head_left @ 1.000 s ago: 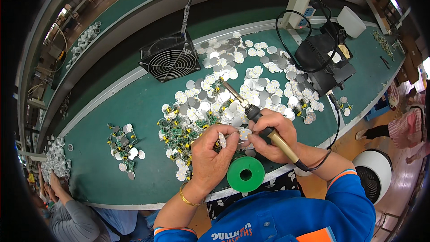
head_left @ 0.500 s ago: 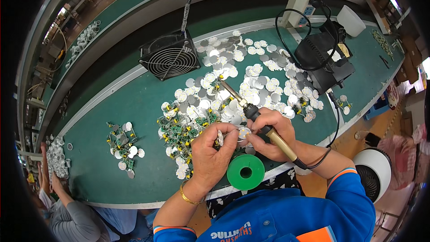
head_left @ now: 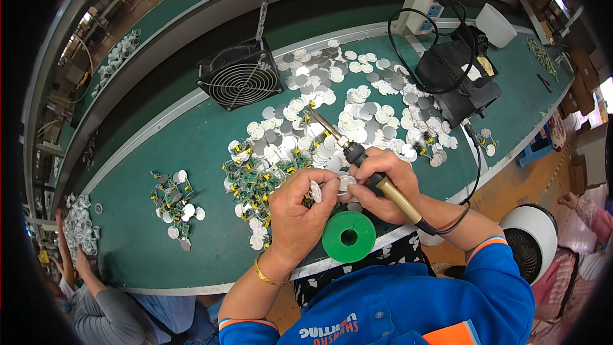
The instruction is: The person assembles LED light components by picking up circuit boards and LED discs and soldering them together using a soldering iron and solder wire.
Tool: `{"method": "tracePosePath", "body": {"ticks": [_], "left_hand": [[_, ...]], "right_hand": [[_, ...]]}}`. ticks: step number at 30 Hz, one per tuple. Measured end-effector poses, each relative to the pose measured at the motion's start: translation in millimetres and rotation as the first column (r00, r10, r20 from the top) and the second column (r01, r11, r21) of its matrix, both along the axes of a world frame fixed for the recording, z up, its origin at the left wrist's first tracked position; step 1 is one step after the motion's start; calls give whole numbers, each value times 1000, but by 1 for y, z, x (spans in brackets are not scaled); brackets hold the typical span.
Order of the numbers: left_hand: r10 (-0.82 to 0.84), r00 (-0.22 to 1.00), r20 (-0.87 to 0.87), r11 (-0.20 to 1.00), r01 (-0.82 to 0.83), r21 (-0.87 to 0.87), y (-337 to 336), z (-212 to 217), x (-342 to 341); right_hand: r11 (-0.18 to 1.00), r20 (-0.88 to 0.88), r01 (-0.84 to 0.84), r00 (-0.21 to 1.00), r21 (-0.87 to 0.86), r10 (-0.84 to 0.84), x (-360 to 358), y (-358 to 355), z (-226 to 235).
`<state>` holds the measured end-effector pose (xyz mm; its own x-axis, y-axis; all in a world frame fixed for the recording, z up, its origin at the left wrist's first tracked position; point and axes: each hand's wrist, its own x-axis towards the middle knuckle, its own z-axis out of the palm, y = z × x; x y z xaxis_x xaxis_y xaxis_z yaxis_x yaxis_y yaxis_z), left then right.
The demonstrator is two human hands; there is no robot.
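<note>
Pink clothing at the right rim has moved lower since half a second ago; both hands keep nearly the same pose

At far left, white cups are heaped on the green counter, with a co-worker's forearm reaching toward them. Next comes a small cluster of parts, then a black fan with pale characters on its frame. Green circuit boards with yellow components lie in a pile, loose round plates spreading beyond.

The left hand has thumb and index finger pinched together, gripping a white disc among its fingers. Just right of that — between the two hands — is a second disc, pinched by the right thumb and forefinger; whether the left fingertips touch it, I cannot tell. A green spool sits just below.

White and orange lettering runs across the front of the blue shirt.

The right hand is closed around a soldering iron, its tip slanting up-left over the plates. Farther right stands a black device.
</note>
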<state>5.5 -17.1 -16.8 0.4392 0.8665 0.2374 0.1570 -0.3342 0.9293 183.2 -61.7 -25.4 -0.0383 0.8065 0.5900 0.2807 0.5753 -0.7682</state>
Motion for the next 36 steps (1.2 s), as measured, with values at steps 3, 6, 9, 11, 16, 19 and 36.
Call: {"method": "tracePosePath", "body": {"ticks": [3, 6, 9, 11, 16, 19, 36], "left_hand": [[3, 1000, -7, 1000, -3, 10, 0, -1, 0], [24, 1000, -20, 999, -23, 30, 0, -1, 1], [2, 1000, -26, 1000, -2, 7, 3, -1, -1], [-59, 997, -54, 997, 57, -47, 6, 5, -3], [-296, 951, -89, 944, 278, -176, 12, 22, -14], [-380, 911, -157, 920, 355, -169, 13, 27, -17], [-366, 912, -187, 931, 355, -92, 1, 34, -18]], "right_hand": [[1000, 7, 18, 1000, 9, -18, -1, 0, -1], [999, 38, 39, 998, 31, -40, -1, 0, -6], [998, 74, 55, 996, 30, -57, 0, -1, -7], [995, 76, 83, 993, 47, -87, 2, -6, -6], [989, 40, 128, 991, 78, -131, 12, -38, -6], [991, -26, 86, 996, 103, -84, 11, -54, 1], [945, 522, 273, 841, -179, -144, 99, -57, 0]]}}
